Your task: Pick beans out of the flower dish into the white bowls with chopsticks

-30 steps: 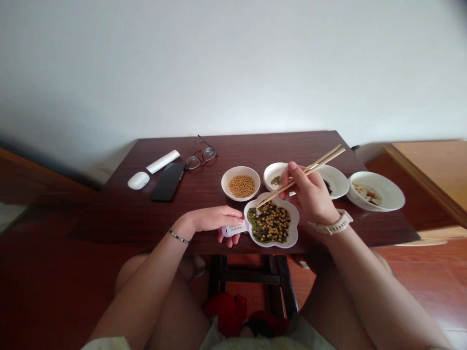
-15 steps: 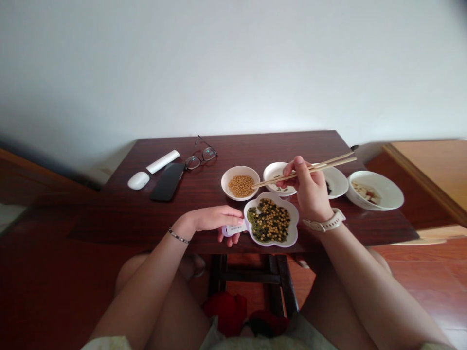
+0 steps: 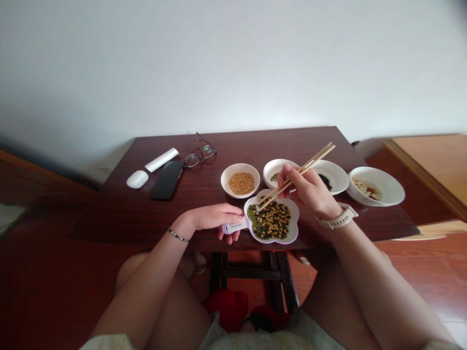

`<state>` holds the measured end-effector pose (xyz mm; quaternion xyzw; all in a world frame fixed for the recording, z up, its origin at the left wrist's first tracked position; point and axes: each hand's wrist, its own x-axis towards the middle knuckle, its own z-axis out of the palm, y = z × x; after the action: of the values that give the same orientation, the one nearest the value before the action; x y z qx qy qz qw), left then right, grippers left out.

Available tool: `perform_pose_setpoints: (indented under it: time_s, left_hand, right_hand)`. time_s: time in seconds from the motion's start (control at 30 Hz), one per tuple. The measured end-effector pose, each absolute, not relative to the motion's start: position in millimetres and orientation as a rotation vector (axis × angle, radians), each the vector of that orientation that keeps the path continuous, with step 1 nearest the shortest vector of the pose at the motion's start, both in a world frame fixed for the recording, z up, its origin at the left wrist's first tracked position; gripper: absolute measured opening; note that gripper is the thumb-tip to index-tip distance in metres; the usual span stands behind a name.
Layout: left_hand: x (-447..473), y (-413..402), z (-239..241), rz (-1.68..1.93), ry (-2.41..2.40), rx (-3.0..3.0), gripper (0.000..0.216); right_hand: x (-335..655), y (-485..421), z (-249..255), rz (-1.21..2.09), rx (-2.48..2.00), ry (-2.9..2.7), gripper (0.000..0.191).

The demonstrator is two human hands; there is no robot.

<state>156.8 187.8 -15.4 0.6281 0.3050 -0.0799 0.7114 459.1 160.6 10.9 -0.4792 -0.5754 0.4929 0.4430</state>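
Note:
My left hand (image 3: 221,218) is closed around the short lilac handle of a flower-shaped dish (image 3: 295,218) at the table's front edge. Mixed soybeans (image 3: 279,214), green beans and dark beans lie in that dish. In my right hand (image 3: 310,189) is a pair of wooden chopsticks (image 3: 317,154), their tips down over the upper left of the dish's contents. Whether a bean is between the tips is too small to tell. Just behind the dish stands a white bowl of soybeans (image 3: 241,183). A white bowl with a few green beans (image 3: 275,165) is partly hidden by my right hand.
To the right stand a bowl with dark beans (image 3: 339,180) and a larger bowl with pale pieces (image 3: 392,187). Glasses (image 3: 200,156), a black phone (image 3: 168,181), a white case (image 3: 137,179) and a white bar (image 3: 162,160) lie at the left of the dark wooden table (image 3: 248,145).
The chopstick tips have moved from the soybean bowl's edge down and right into the flower-shaped dish. My right hand has shifted slightly right and down; my left hand keeps its hold.

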Motion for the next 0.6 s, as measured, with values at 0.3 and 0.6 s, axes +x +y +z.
perform_pose_setpoints:
  time_s: [0.3, 0.6]
  left_hand:
    - [157.6, 187.0, -10.8, -0.185, 0.679, 1.407, 0.042]
    - [157.9, 186.3, -9.7, -0.188, 0.684, 1.430, 0.040]
  right_hand:
    - [450.8, 158.3, 4.5, 1.208, -1.178, -1.597, 0.058]
    - [444.5, 154.1, 6.1, 1.154, -1.196, -1.741, 0.057]
